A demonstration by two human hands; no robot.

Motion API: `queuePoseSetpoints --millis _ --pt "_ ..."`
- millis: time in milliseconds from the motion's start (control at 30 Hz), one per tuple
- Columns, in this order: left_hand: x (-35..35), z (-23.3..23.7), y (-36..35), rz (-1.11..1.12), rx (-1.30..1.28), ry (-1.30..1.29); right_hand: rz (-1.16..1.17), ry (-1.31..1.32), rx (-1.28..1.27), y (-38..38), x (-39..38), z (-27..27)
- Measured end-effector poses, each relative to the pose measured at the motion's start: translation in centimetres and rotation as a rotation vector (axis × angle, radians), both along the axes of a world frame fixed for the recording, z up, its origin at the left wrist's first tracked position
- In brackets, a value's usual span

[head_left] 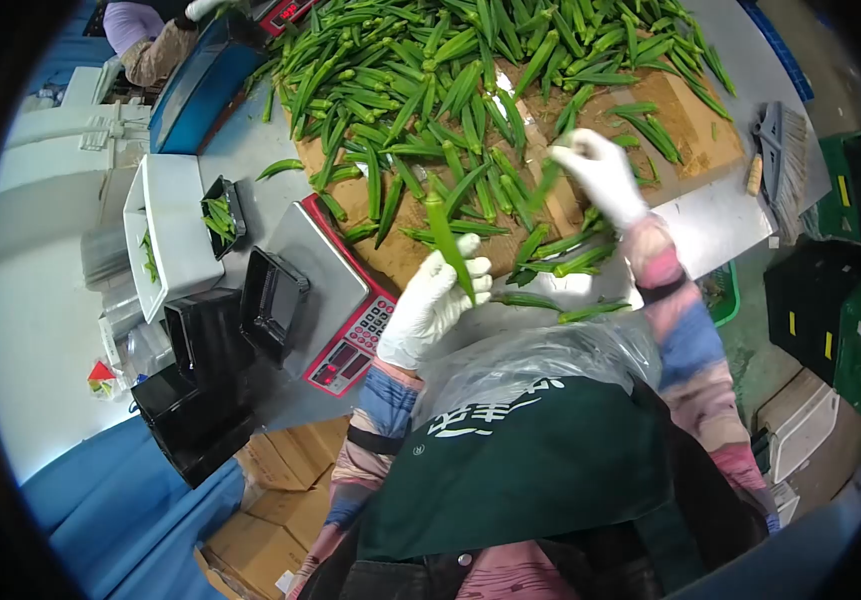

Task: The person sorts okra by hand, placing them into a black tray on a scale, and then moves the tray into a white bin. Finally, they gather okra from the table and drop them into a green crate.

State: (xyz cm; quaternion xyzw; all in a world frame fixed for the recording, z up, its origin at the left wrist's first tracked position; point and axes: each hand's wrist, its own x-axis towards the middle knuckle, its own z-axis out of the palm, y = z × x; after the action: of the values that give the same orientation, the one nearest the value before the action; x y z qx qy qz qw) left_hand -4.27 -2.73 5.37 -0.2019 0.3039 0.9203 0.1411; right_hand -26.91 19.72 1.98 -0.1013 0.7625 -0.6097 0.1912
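My left hand (437,300), in a white glove, has an okra pod (447,243) standing upright against its fingers, just right of the red scale. My right hand (602,178), gloved too, is pinched round another okra pod (545,187), which is blurred, above the cardboard. A large heap of okra (430,90) covers the brown cardboard (695,135) beyond both hands. Several loose pods (575,258) lie on the near edge between my hands and my body.
A red and silver scale (335,300) stands at the left. Beside it are black trays (273,305), a small tray with okra (220,218) and a white bin (165,230). A brush (782,165) lies at the right. Part of another person (155,45) shows at upper left.
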Motion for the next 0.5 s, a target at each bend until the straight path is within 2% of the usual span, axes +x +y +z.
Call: queuePoseSetpoints --millis 67,100,167,200,233,300,367,400,433,467,500 --pt "-0.1 1.5 -0.6 0.014 -0.076 -0.004 -0.018 -0.085 0.048 7.9 0.4 2.2" --pt "-0.1 1.6 -1.1 0.016 -0.111 -0.004 0.080 -0.113 0.020 12.6 1.0 3.5" --pt "-0.5 2.4 -1.0 0.067 -0.217 0.011 0.157 -0.229 0.287 20.0 3.1 5.2" --pt "-0.5 2.1 -1.4 0.063 -0.267 0.006 0.149 -0.152 0.461 23.3 4.4 4.9" --pt "-0.4 1.5 -1.8 0.057 -0.318 0.000 0.067 -0.151 0.508 24.4 5.6 5.1" --pt "-1.8 0.7 -1.5 0.036 -0.478 -0.056 -0.097 -0.152 0.596 25.4 7.6 5.5" --pt "-3.6 0.4 0.1 0.000 -0.676 -0.148 -0.188 -0.098 0.435 23.0 8.9 4.2" --pt "-4.8 1.3 1.8 -0.059 -0.840 -0.129 -0.171 -0.001 0.479 20.5 9.5 4.1" --pt "-5.9 1.6 3.5 -0.118 -0.976 -0.138 -0.162 0.041 0.396 18.7 10.3 1.7" --pt "-6.3 0.3 4.5 -0.197 -1.038 -0.141 -0.081 0.091 0.403 15.8 11.0 1.4" --pt "-6.4 -1.7 5.3 -0.275 -1.100 -0.143 0.059 0.307 0.377 13.4 11.3 -0.6"
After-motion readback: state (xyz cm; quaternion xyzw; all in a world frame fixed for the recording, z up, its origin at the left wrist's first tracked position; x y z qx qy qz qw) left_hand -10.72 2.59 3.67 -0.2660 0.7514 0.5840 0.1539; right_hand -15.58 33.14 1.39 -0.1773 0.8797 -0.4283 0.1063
